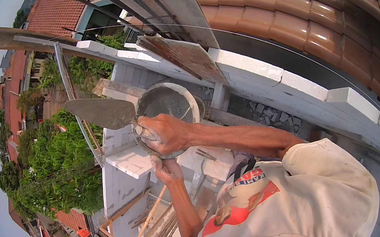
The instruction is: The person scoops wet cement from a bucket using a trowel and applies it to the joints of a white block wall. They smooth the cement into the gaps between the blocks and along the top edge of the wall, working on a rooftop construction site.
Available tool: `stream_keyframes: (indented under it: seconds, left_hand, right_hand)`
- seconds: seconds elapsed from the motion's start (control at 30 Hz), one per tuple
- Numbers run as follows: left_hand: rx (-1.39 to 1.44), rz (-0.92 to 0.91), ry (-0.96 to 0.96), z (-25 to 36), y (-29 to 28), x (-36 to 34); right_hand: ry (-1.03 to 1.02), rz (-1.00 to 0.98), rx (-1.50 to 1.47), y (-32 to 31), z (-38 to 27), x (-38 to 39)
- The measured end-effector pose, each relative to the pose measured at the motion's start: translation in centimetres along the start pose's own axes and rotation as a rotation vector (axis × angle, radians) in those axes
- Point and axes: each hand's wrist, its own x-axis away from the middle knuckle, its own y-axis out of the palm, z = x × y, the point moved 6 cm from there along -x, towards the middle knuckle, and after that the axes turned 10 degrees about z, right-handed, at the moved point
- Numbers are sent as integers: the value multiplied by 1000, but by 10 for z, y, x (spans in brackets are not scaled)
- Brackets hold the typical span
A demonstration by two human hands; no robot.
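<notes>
A mortar-smeared trowel [101,113] is in my right hand [168,131], its fingers wrapped round the handle and its flat blade pointing left. Just beyond that hand is a round grey bucket [189,99] with wet grey mortar [163,101] inside. The trowel blade is outside the bucket's left rim. My left hand [168,170] is at the bucket's near lower edge and appears to grip it; my right hand and the bucket hide part of its fingers.
A white block wall [251,65] runs diagonally, with a taut string [262,41] above it and a brown tiled roof [277,8] beyond. Boards [185,59] lean on the wall. Rubble [270,115] lies below. Timber props [149,218] and trees [57,166] are on the left.
</notes>
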Motion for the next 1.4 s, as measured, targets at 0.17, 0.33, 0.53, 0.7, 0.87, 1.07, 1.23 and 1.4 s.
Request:
stream_keyframes:
  seconds: [0.17, 0.33, 0.53, 0.7, 0.87, 1.07, 1.23, 1.4]
  left_hand:
    - [-33, -46, 35, 14, 3, -1]
    - [-63, -102, 51, 27, 78, -40]
    - [-44, -101, -35, 39, 163, -95]
    - [-79, -67, -24, 42, 175, -91]
    - [-67, -115, -54, 13, 135, -62]
    - [4, -76, -65, -32, 21, -3]
    - [21, 45, -95, -48, -35, 43]
    - [30, 79, -54, -46, -40, 52]
  right_hand:
    - [31, 88, -63, -5, 8, 0]
    - [-23, 213, 14, -39, 6, -40]
    - [-88, 316, 174, -91, -11, -95]
    - [-176, 324, 230, -92, -21, -99]
    - [-171, 207, 241, -75, -11, -63]
    - [-201, 48, 183, -24, 9, 17]
    - [-68, -61, 63, 3, 23, 58]
    - [41, -30, 39, 0, 30, 58]
